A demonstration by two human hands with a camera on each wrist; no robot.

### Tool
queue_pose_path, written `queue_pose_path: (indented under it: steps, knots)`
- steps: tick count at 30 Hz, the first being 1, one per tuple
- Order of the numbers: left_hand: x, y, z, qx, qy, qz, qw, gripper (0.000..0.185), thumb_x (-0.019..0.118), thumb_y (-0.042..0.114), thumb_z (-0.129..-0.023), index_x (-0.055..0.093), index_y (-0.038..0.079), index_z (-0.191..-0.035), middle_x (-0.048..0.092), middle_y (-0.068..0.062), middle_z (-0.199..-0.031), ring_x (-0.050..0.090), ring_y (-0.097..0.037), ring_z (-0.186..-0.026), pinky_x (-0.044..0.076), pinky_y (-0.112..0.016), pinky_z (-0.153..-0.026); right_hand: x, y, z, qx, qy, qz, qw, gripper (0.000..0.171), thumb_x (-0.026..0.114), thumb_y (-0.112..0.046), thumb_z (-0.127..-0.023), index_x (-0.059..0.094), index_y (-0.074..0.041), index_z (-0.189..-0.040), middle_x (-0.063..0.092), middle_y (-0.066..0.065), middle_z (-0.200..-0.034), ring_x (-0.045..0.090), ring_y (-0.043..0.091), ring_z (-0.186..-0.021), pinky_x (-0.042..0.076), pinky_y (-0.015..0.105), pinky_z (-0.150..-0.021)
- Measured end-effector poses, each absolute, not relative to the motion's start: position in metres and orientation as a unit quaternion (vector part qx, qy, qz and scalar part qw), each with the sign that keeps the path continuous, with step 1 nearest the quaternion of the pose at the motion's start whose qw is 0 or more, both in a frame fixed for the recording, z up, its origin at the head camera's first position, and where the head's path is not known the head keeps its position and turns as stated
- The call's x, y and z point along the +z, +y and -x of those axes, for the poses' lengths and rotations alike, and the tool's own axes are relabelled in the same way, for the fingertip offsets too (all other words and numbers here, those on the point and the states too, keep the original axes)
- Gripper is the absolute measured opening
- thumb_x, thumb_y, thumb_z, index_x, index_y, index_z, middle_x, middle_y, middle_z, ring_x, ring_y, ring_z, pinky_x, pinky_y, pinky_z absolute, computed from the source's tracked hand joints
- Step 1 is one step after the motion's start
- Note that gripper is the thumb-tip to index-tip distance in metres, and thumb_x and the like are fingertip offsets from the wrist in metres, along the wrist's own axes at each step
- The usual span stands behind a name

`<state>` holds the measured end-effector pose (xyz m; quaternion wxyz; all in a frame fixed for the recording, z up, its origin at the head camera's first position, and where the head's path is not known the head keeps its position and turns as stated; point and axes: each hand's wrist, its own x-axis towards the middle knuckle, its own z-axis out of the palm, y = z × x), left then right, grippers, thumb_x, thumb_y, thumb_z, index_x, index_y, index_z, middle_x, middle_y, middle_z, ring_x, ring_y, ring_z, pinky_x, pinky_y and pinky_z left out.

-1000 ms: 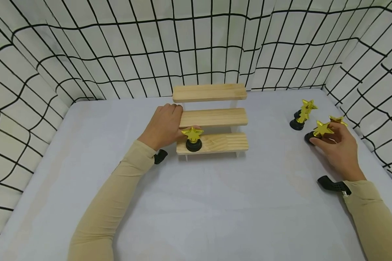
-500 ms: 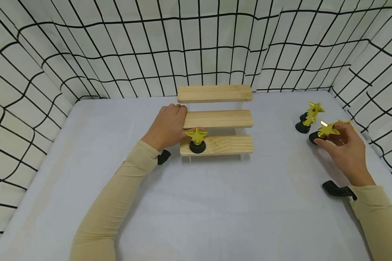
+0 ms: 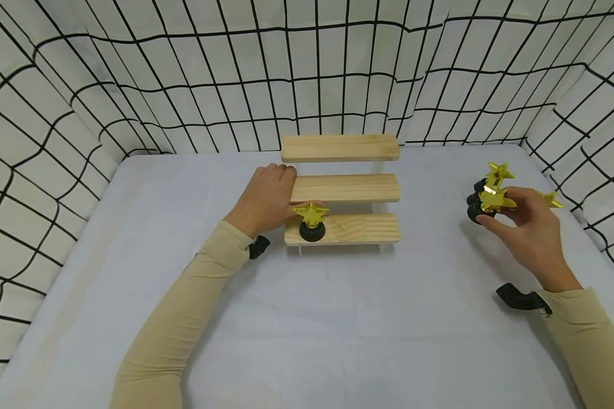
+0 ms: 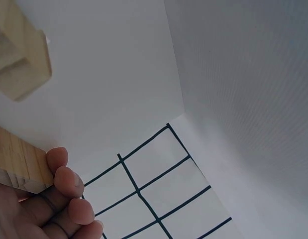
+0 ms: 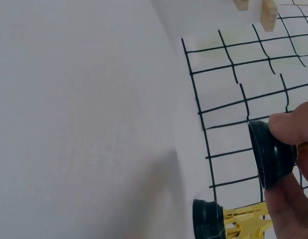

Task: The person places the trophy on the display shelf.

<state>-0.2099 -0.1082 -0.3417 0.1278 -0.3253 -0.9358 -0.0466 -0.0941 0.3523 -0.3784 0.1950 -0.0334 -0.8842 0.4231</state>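
Right hand [image 3: 534,230] has lifted one gold star trophy with a round black base [image 3: 488,203] off the white desk [image 3: 337,318] since a second ago; it was standing there, now it hangs right of the three-step wooden riser [image 3: 341,187], well apart from it; fingers [image 5: 288,124] pinch base and stem, grip looks shallow. Left hand [image 3: 266,199] unchanged; fingers [image 4: 69,181] curled round the riser's left end at the middle step, thumb near the star trophy already standing on the bottom step [image 3: 311,220]. Two more star trophies [image 3: 493,177] stand just behind the lifted one; another star [image 3: 550,199] peeks past the right hand.

Risks, my read:
- base slips from the shallow pinch, trophy drops;
- lifted base clips the two neighbours, topples them;
- narrow steps, top-heavy star; an off-centre set-down tips it, or knocks the placed one;
- left hand nudges the riser, placed trophy wobbles.
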Motion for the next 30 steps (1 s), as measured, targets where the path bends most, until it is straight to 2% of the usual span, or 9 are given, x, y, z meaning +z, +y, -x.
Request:
queue_pose_path:
  steps: [4, 7, 9, 18, 25, 30]
  knots:
    - [-0.341, -0.107, 0.209, -0.048, -0.934, 0.328, 0.132, 0.067, 0.069, 0.057, -0.093, 0.057, -0.004, -0.117, 0.067, -0.019, -0.108, 0.06, -0.034, -0.095, 0.048, -0.048, -0.089, -0.374, 0.344, 0.096, 0.443, -0.874, 0.008, 0.199, 0.061, 0.082, 0.009, -0.08, 0.059, -0.023, -0.126, 0.058, -0.027, -0.117, 0.06, -0.013, -0.104, 0.044, -0.002, -0.091]
    - [-0.341, -0.107, 0.209, -0.047, -0.933, 0.329, 0.134, 0.067, 0.069, 0.058, -0.093, 0.057, -0.004, -0.116, 0.067, -0.019, -0.108, 0.06, -0.034, -0.095, 0.048, -0.048, -0.089, -0.371, 0.338, 0.096, 0.45, -0.87, -0.008, 0.201, 0.058, 0.082, 0.012, -0.079, 0.059, -0.01, -0.128, 0.058, -0.024, -0.119, 0.061, -0.011, -0.106, 0.045, 0.0, -0.092]
    - [-0.341, -0.107, 0.209, -0.046, -0.933, 0.33, 0.135, 0.067, 0.069, 0.058, -0.093, 0.057, -0.004, -0.115, 0.067, -0.019, -0.107, 0.06, -0.034, -0.096, 0.048, -0.048, -0.089, -0.369, 0.334, 0.095, 0.453, -0.868, -0.017, 0.202, 0.058, 0.082, 0.012, -0.079, 0.058, -0.006, -0.128, 0.058, -0.022, -0.12, 0.062, -0.01, -0.107, 0.045, 0.0, -0.093]
    - [-0.341, -0.107, 0.209, -0.04, -0.934, 0.327, 0.136, 0.067, 0.069, 0.058, -0.093, 0.057, -0.004, -0.116, 0.067, -0.019, -0.107, 0.06, -0.034, -0.096, 0.049, -0.048, -0.09, -0.365, 0.324, 0.099, 0.46, -0.862, -0.044, 0.211, 0.061, 0.08, 0.02, -0.075, 0.06, -0.012, -0.124, 0.06, -0.022, -0.119, 0.062, -0.008, -0.107, 0.047, 0.001, -0.093]
    - [-0.341, -0.107, 0.208, -0.042, -0.937, 0.32, 0.133, 0.071, 0.068, 0.062, -0.092, 0.058, -0.003, -0.117, 0.067, -0.018, -0.107, 0.059, -0.033, -0.094, 0.048, -0.047, -0.089, -0.36, 0.316, 0.101, 0.47, -0.857, -0.063, 0.2, 0.058, 0.08, 0.021, -0.075, 0.058, -0.002, -0.123, 0.059, -0.017, -0.118, 0.063, -0.005, -0.108, 0.048, 0.003, -0.093]
    - [-0.341, -0.108, 0.208, -0.047, -0.937, 0.319, 0.133, 0.071, 0.068, 0.062, -0.092, 0.057, -0.003, -0.117, 0.067, -0.018, -0.106, 0.059, -0.032, -0.094, 0.048, -0.047, -0.089, -0.356, 0.309, 0.101, 0.468, -0.861, -0.066, 0.19, 0.058, 0.081, 0.018, -0.075, 0.058, 0.0, -0.124, 0.059, -0.016, -0.118, 0.063, -0.004, -0.106, 0.049, 0.004, -0.093]
